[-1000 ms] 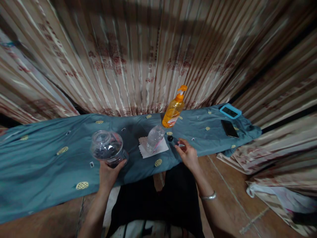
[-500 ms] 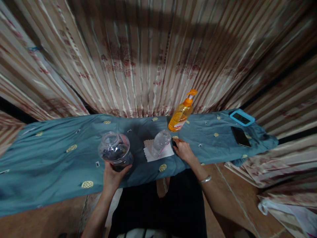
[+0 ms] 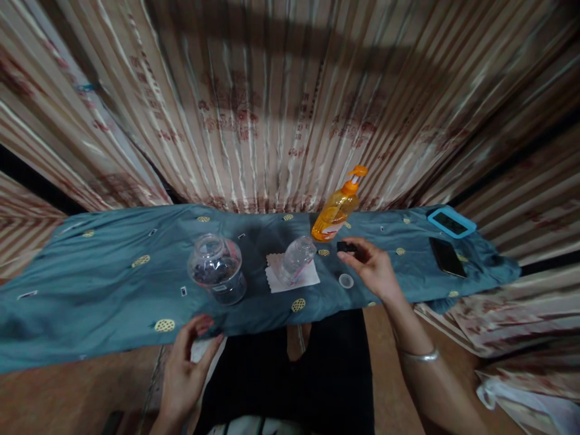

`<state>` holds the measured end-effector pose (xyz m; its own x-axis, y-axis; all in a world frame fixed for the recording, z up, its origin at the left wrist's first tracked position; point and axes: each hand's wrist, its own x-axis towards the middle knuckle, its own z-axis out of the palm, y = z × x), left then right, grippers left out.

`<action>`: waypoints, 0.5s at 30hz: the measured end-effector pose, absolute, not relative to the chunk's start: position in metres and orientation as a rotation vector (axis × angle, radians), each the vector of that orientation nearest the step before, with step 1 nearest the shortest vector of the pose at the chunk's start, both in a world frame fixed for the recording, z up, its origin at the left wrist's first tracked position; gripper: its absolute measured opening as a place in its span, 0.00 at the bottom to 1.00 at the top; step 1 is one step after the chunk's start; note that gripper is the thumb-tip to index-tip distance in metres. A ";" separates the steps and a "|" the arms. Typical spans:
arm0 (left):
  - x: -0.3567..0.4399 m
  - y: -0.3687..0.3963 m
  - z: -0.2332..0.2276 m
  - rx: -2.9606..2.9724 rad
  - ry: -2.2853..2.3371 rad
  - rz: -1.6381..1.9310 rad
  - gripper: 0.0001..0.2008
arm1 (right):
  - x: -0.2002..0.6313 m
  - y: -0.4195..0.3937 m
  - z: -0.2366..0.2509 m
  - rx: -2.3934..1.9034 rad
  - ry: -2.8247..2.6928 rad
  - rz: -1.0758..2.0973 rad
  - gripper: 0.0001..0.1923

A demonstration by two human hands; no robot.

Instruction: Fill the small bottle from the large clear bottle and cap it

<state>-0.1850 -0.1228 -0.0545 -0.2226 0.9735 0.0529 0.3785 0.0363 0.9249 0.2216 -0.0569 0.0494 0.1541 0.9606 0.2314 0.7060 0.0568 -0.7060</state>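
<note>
My right hand [image 3: 372,266] pinches a small black block-like piece [image 3: 347,247] between thumb and fingers, just above the cloth. Below it lies a small round translucent cap [image 3: 346,281]. My left hand [image 3: 193,350] is apart from everything at the table's front edge, thumb and fingers spread. Ahead of it stands a clear plastic jar [image 3: 217,269] with dark contents I cannot make out. Between the hands, a clear plastic bottle [image 3: 298,261] rests on a white napkin [image 3: 276,283]. An orange pump bottle [image 3: 336,211] stands upright behind my right hand.
A narrow table has a teal cloth [image 3: 109,302] with pineapple prints. On its right end lie a blue-framed digital clock [image 3: 452,223] and a black phone [image 3: 446,256]. A striped curtain [image 3: 267,121] hangs right behind the table.
My left hand has let go of the jar and drawn back toward me. My right hand has lifted the black piece and moved right, and the round cap now shows.
</note>
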 end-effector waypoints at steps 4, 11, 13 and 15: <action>-0.149 -0.133 -0.028 1.560 1.409 0.979 0.18 | 0.198 -0.060 0.114 -1.535 -1.835 0.493 0.19; -0.044 -0.053 -0.008 1.672 1.076 1.208 0.48 | 0.160 -0.029 0.171 -1.531 -2.362 0.394 0.19; -0.027 -0.033 -0.010 1.661 1.052 1.215 0.50 | 0.155 -0.022 0.176 -1.543 -2.499 0.365 0.16; -0.017 -0.020 -0.012 1.651 1.038 1.208 0.50 | 0.149 -0.017 0.180 -1.552 -2.616 0.341 0.11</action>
